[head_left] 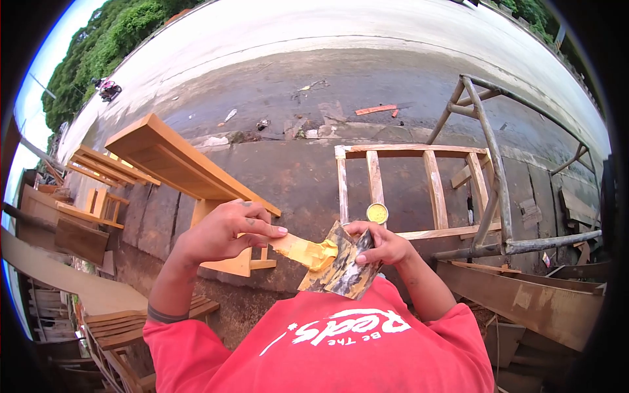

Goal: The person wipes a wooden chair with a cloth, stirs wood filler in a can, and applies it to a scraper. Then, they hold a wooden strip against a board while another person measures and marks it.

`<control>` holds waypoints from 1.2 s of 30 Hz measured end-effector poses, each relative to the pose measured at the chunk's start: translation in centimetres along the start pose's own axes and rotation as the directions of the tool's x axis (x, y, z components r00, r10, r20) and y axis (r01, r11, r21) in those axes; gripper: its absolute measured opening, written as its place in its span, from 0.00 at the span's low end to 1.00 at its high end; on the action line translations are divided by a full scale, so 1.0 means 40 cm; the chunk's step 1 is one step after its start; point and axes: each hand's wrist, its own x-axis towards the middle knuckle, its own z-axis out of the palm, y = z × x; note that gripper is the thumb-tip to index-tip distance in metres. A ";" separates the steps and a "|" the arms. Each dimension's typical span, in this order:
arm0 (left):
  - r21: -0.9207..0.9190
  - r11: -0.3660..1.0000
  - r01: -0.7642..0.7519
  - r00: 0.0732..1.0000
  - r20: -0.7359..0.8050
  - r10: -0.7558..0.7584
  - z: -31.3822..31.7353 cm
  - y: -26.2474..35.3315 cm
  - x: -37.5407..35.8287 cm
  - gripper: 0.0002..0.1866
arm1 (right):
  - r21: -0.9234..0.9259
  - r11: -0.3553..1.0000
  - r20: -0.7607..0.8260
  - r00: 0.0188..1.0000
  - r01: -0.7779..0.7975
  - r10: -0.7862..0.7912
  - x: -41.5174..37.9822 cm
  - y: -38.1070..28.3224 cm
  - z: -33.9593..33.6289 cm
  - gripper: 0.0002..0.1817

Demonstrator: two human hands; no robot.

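Observation:
Thumb and fingers of my left hand [229,230] pinch a flat pale strip [291,247] like a putty spreader, its far part coated in thick yellow paste [322,256]. That coated end lies against a dark, paint-smeared flat piece [344,268], which my right hand [379,246] grips at its right side, thumb on top. The smeared piece is held in front of my chest, tilted, and shows black, white and yellow streaks. Just beyond my right hand is a small round can [377,213] with yellow contents.
An orange-brown wooden furniture piece [177,157] stands at left. A bare wooden frame [430,187] is ahead on the right, beside a metal pipe frame [488,137]. Boards and a slatted wooden piece [124,322] lie around me. A motorcycle [109,90] is on the road [295,33].

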 end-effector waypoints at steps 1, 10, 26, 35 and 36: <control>0.009 1.000 0.006 1.000 0.000 -0.006 -0.004 0.006 0.002 0.25 | -0.014 1.000 0.018 1.000 0.000 0.001 0.003 -0.001 -0.005 0.33; 0.023 0.998 0.066 0.996 -0.057 -0.065 -0.015 0.039 -0.010 0.23 | -0.030 0.999 0.048 0.999 0.015 -0.013 0.006 -0.012 -0.023 0.33; 0.330 0.944 0.001 0.682 -0.691 0.240 0.154 0.031 -0.011 0.27 | 0.182 0.983 0.025 1.000 -0.010 0.006 0.042 0.004 -0.016 0.36; 0.377 0.925 0.048 0.685 -0.686 0.245 0.146 0.005 -0.046 0.25 | 0.134 0.991 -0.005 1.000 -0.029 0.030 0.038 0.004 -0.006 0.33; 0.326 0.943 0.072 0.700 -0.690 0.185 0.142 0.013 -0.050 0.24 | 0.124 0.992 0.027 1.000 -0.017 0.013 0.038 0.012 -0.017 0.34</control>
